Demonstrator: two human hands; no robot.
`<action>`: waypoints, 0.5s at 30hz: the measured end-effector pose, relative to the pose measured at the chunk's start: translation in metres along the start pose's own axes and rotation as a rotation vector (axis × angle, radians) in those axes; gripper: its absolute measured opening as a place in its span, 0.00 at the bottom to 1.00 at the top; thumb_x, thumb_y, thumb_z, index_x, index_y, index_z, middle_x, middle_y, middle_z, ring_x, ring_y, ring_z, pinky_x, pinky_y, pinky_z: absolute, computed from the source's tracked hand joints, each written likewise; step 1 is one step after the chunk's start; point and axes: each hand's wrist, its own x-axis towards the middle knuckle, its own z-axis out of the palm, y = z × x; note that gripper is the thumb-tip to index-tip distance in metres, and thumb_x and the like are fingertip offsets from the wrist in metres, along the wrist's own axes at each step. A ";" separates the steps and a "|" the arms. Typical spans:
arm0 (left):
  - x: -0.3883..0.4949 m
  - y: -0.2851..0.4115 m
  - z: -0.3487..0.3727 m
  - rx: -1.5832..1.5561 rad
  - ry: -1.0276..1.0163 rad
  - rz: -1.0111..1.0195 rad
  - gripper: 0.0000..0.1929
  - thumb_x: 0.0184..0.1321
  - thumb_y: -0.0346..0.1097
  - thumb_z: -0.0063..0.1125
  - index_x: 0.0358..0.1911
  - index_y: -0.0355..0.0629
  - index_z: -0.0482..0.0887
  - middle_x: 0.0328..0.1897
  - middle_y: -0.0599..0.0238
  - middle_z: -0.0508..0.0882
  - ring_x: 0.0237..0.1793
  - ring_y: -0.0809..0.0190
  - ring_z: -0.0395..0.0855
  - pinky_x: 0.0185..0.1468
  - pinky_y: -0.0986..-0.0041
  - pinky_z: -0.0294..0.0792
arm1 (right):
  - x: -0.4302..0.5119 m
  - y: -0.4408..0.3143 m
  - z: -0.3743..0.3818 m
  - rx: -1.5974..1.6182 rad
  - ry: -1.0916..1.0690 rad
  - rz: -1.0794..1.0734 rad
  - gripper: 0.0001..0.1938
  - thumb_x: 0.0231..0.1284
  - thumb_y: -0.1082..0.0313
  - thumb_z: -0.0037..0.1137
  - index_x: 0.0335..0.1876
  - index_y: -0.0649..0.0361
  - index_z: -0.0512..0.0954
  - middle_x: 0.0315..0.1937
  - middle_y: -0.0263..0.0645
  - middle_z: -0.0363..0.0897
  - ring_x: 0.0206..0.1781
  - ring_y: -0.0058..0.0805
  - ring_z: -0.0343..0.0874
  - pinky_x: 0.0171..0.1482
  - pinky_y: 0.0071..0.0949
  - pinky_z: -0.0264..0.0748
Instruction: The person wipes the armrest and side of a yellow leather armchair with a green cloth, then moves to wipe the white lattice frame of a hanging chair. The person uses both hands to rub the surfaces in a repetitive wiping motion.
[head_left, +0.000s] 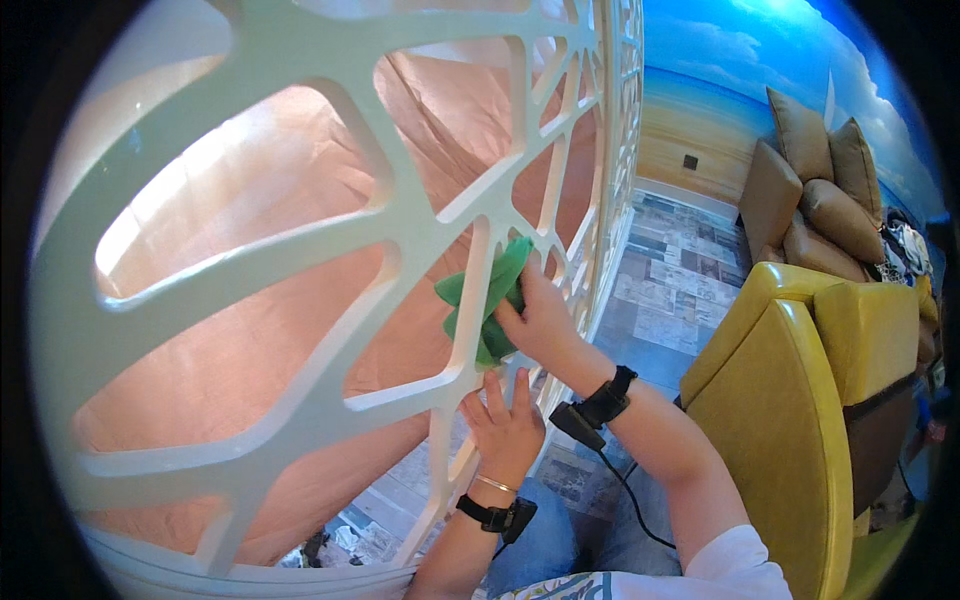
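Note:
A white openwork lattice panel (420, 187) stands upright in front of me, with large rounded openings cut through it. My right hand (536, 315) grips a green cloth (504, 289) against one of its bars. Part of the cloth pokes through the opening to the left of that bar. Just below, my left hand (506, 431) rests against the panel with its fingers spread and nothing in them. Each wrist wears a black strap with a small dark device, and a bracelet circles the left one.
Peach-coloured fabric (247, 360) hangs behind the lattice. To my right stands a yellow upholstered seat (772, 420), with brown cushions (802, 142) piled beyond it. A black cable (637, 502) runs from the right wrist device. Wood-patterned flooring (667, 277) extends toward a wall with a beach mural (705, 97).

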 end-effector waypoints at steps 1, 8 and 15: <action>-0.003 0.000 0.001 0.016 -0.007 -0.005 0.31 0.58 0.33 0.61 0.68 0.50 0.71 0.72 0.41 0.61 0.63 0.23 0.64 0.61 0.28 0.62 | -0.005 0.003 0.000 0.008 -0.076 0.042 0.25 0.63 0.67 0.59 0.63 0.65 0.63 0.41 0.62 0.80 0.46 0.66 0.80 0.46 0.52 0.77; -0.011 -0.002 0.007 -0.059 0.061 -0.024 0.36 0.59 0.30 0.61 0.73 0.50 0.64 0.78 0.41 0.55 0.69 0.22 0.59 0.67 0.30 0.58 | -0.055 0.034 0.002 0.009 -0.138 0.035 0.14 0.65 0.69 0.56 0.51 0.64 0.70 0.38 0.58 0.77 0.43 0.64 0.76 0.42 0.53 0.73; -0.003 -0.002 0.001 -0.023 0.048 0.024 0.33 0.60 0.33 0.61 0.71 0.49 0.69 0.77 0.41 0.56 0.70 0.20 0.58 0.66 0.29 0.58 | -0.076 0.040 -0.019 -0.090 -0.086 -0.134 0.19 0.54 0.79 0.57 0.53 0.61 0.75 0.46 0.50 0.79 0.47 0.55 0.79 0.48 0.47 0.78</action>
